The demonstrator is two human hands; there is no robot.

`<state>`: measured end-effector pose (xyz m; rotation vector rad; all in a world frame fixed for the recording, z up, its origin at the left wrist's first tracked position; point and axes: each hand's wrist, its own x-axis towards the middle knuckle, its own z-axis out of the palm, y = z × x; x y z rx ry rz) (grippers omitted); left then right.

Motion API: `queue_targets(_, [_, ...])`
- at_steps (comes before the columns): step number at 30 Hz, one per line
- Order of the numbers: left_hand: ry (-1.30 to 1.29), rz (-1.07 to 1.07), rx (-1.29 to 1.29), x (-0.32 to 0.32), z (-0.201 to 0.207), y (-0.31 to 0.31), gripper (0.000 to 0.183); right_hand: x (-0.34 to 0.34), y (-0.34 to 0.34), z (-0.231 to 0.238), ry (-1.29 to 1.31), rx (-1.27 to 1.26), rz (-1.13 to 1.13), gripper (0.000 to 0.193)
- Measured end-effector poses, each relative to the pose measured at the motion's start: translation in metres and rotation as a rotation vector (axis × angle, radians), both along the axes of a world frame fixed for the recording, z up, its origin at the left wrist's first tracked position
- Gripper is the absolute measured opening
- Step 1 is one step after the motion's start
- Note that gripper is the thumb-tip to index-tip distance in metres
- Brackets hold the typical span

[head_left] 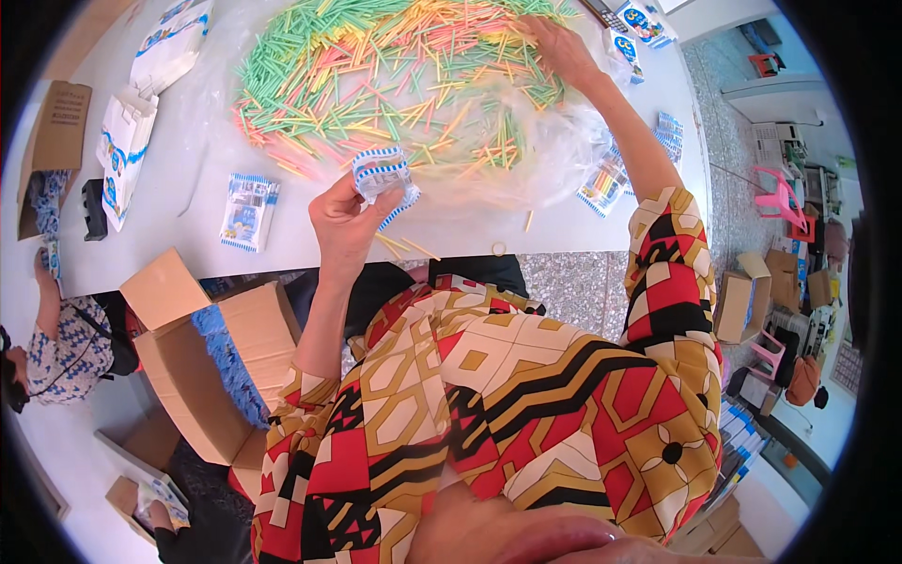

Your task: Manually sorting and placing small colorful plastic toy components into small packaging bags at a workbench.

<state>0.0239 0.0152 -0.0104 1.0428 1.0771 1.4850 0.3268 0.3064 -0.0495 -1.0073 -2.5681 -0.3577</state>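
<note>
My left hand (346,221) is raised over the near edge of the table, its fingers closed on a small blue-and-white plastic packet (381,169), crumpled and tilted. Whether the packet has anything inside I cannot tell. At the far right, my right hand (564,54) reaches out to the edge of a big loose heap of thin coloured sticks (404,56) in green, yellow, orange and pink. Its fingers are stretched out and touch the sticks; their tips are partly hidden. A clear plastic sheet (554,127) lies under and around the heap.
A flat packet (249,212) lies on the white table (310,230) left of my left hand; filled packets (606,179) lie by my right forearm. White bags (127,150) stand far left. An open carton (193,376) is at my left, with another person (80,338) beyond it.
</note>
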Motion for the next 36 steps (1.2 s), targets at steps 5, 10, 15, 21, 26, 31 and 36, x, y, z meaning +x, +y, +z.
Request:
queue_targets(5, [-0.02,-0.007,0.022,0.0,0.002,-0.003,0.024,-0.001,0.004,0.017,0.216,-0.309,-0.163,0.021])
queue_targets(10, [-0.007,0.018,0.023,-0.005,0.002,-0.009,0.023,-0.038,-0.012,0.036,0.441,-0.27,-0.135,0.011])
queue_targets(15, [-0.028,0.058,-0.003,-0.011,0.005,-0.013,0.023,-0.089,-0.056,0.062,0.767,-0.756,-0.025,0.012])
queue_targets(21, [0.042,0.081,0.041,-0.013,0.013,-0.005,0.019,-0.097,-0.074,0.0,0.399,-0.702,0.051,0.011])
queue_targets(26, [0.088,0.098,0.016,-0.017,0.008,0.003,0.013,-0.114,-0.094,0.046,0.727,-0.933,0.111,0.015])
queue_targets(31, [0.227,0.101,0.028,-0.025,0.004,0.016,0.008,-0.146,-0.119,0.105,1.072,-1.155,0.247,0.011])
queue_targets(36, [0.328,0.134,0.03,-0.029,0.0,0.024,0.01,-0.155,-0.165,0.156,1.044,-1.328,0.391,0.009])
